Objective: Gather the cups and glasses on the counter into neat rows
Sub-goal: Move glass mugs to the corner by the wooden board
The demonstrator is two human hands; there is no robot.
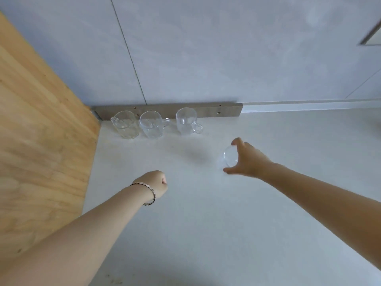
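Observation:
Three clear glass vessels stand in a row at the back of the white counter [206, 213]: a small pitcher with a spout [124, 124] at the left, a handled mug [152, 124] beside it, and another handled mug [187, 121] a little apart to the right. My right hand [245, 158] grips a small clear glass [229, 156] from the side, thumb and fingers around its rim, right of the row and nearer to me. My left hand [157, 183] hovers over the counter as a closed fist with nothing in it; a bracelet circles its wrist.
A wooden panel [41, 141] rises along the counter's left edge. A grey strip [216, 110] runs along the base of the pale wall [206, 48] just behind the glasses.

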